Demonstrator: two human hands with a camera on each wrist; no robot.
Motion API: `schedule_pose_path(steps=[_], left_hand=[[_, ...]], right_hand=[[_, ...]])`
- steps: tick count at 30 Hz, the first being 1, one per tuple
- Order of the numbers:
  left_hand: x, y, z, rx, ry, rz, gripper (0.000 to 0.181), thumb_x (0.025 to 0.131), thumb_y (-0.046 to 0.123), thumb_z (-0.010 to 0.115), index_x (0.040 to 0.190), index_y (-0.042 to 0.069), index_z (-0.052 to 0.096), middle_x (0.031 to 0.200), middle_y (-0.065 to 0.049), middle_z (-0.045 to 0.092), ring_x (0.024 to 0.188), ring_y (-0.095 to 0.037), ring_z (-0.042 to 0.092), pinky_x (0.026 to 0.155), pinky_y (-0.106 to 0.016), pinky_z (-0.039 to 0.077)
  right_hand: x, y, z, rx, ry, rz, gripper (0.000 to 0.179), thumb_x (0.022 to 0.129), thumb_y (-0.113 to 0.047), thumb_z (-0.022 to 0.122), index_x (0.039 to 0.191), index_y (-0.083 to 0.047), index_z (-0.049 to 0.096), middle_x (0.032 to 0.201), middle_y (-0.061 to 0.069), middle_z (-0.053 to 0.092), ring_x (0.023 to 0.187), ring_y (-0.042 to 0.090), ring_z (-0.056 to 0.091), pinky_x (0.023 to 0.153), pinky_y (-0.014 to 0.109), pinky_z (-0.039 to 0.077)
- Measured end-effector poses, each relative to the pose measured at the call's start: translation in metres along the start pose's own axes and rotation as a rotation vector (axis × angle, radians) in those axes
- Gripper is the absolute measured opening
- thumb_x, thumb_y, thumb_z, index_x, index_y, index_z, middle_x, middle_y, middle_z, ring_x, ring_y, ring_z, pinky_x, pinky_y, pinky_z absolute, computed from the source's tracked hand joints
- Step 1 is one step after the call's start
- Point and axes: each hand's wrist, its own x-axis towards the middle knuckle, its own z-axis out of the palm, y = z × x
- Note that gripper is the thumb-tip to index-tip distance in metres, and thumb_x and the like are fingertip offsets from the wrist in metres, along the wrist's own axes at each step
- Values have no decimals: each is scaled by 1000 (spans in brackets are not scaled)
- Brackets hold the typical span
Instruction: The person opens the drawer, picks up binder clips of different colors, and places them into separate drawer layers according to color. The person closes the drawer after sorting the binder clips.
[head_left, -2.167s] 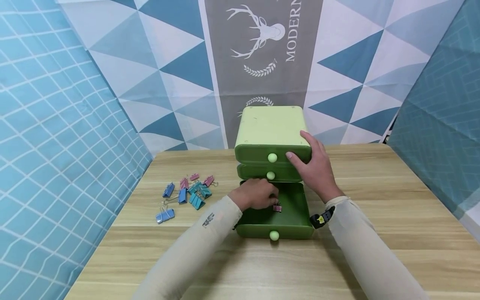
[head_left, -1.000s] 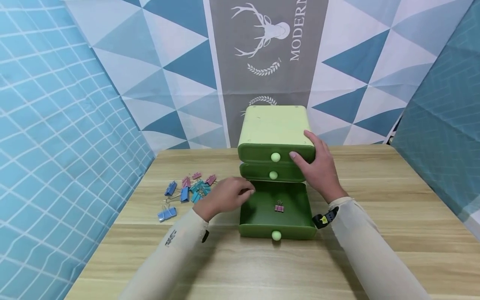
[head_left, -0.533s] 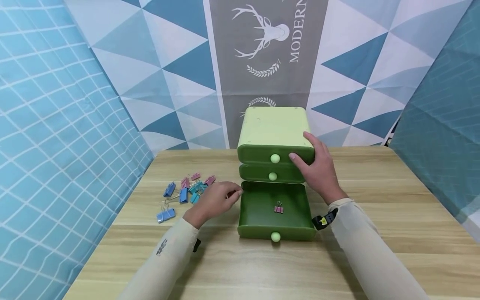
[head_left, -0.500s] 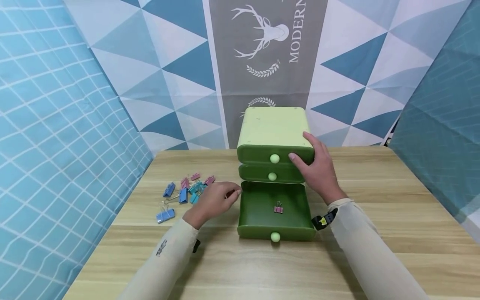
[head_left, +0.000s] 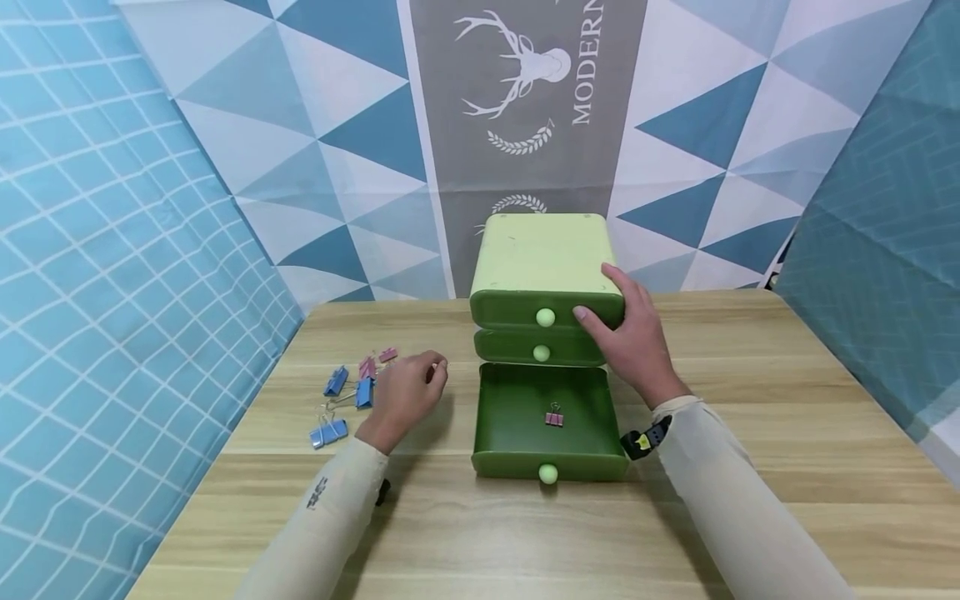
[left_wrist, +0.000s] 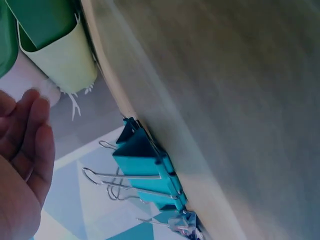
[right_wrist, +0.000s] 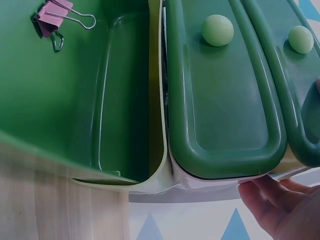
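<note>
A drawer cabinet with a pale green top and dark green fronts stands at the back of the table. My right hand grips its upper right corner, thumb on the top drawer's front. The bottom drawer is pulled out, and one pink binder clip lies in it. My left hand hovers left of this drawer, fingers loosely curled around nothing. In the head view it covers the teal binder clips, which the left wrist view shows close to the fingers.
Blue binder clips and pink binder clips lie scattered left of my left hand. The two upper drawers, with round pale knobs, are closed. Patterned cloth hangs behind and beside the wooden table.
My left hand has come out of the bottom drawer, leaving the pink clip there, and moved left over the teal clips. The right hand has kept its grip on the cabinet.
</note>
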Motion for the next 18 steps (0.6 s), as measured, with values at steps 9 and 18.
schedule_pose_path(steps=[9,18], left_hand=[[5,-14,-2,108,84,-23,22,96,15,57,81,10,73,71,-2,65,54,-18,54,47,-37,43],[15,-24,-1,201,-18,-61,20,95,14,60,85,10,76,70,-3,62,53,-20,54,50,-42,48]], right_hand=[[-1,-1,0,7,3,1,71,93,-52,65,155,-39,33,157,6,33,143,31,33,105,67,31],[-1,-2,2,10,2,6,71,94,-51,65,156,-39,32,157,6,33,141,32,35,103,67,34]])
